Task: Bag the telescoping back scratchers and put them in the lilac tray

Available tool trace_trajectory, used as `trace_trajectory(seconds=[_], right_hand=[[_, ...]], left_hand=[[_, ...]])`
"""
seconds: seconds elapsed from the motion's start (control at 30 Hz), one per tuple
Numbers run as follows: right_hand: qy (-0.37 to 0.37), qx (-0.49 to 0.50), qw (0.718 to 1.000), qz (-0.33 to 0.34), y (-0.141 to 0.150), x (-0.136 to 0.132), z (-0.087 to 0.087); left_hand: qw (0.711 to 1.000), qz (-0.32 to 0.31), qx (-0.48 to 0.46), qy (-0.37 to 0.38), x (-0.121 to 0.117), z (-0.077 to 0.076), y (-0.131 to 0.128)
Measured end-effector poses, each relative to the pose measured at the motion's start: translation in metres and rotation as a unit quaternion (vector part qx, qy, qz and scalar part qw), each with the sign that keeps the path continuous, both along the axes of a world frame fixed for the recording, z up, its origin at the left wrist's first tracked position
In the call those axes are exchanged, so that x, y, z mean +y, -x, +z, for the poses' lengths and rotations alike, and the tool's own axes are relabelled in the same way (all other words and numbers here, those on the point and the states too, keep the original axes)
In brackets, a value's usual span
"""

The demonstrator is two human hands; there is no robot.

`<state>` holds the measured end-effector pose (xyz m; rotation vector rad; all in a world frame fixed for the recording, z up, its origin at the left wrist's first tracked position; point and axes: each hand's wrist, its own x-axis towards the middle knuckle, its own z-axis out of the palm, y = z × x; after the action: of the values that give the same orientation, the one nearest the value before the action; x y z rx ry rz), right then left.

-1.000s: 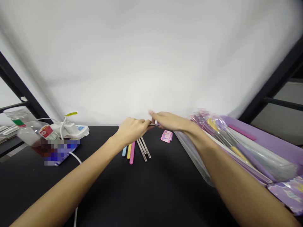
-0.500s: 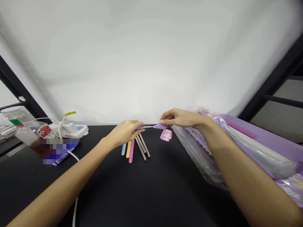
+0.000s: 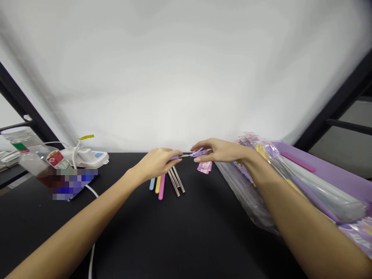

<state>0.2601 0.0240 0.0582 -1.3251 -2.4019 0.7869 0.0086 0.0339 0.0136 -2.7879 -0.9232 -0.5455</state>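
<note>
A purple back scratcher (image 3: 187, 155) lies level between my hands, with a thin metal rod and a hand-shaped head. My left hand (image 3: 158, 162) is closed round its purple handle. The fingers of my right hand (image 3: 216, 150) are parted around the hand-shaped head, thumb below and fingers above; I see no firm grip there. Under my left hand lie blue (image 3: 152, 184), yellow (image 3: 157, 184) and pink (image 3: 162, 188) rounded sticks, their far ends hidden. Beside them are several silver metal tubes (image 3: 176, 182). A small pink printed card (image 3: 205, 167) rests below my right hand.
Clear plastic bags (image 3: 247, 197) with purple and yellow items lie on the right, by a purple box (image 3: 331, 164). On the left stand a tilted plastic bottle (image 3: 33, 159), a white power strip (image 3: 100, 159) and a blue packet (image 3: 77, 186). A white cable (image 3: 92, 255) crosses the black table (image 3: 174, 240).
My right hand's fingers have spread from the pinch on the scratcher's head. The scratcher and my left hand have shifted slightly right.
</note>
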Motion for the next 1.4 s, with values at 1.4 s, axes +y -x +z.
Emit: trace_trajectory(seconds=[1.4], right_hand=[[-0.213,0.731,0.514,-0.395,-0.025,-0.039,-0.008]], left_hand=[[0.963,0.203,0.024,-0.173,0.013,-0.006,0.051]])
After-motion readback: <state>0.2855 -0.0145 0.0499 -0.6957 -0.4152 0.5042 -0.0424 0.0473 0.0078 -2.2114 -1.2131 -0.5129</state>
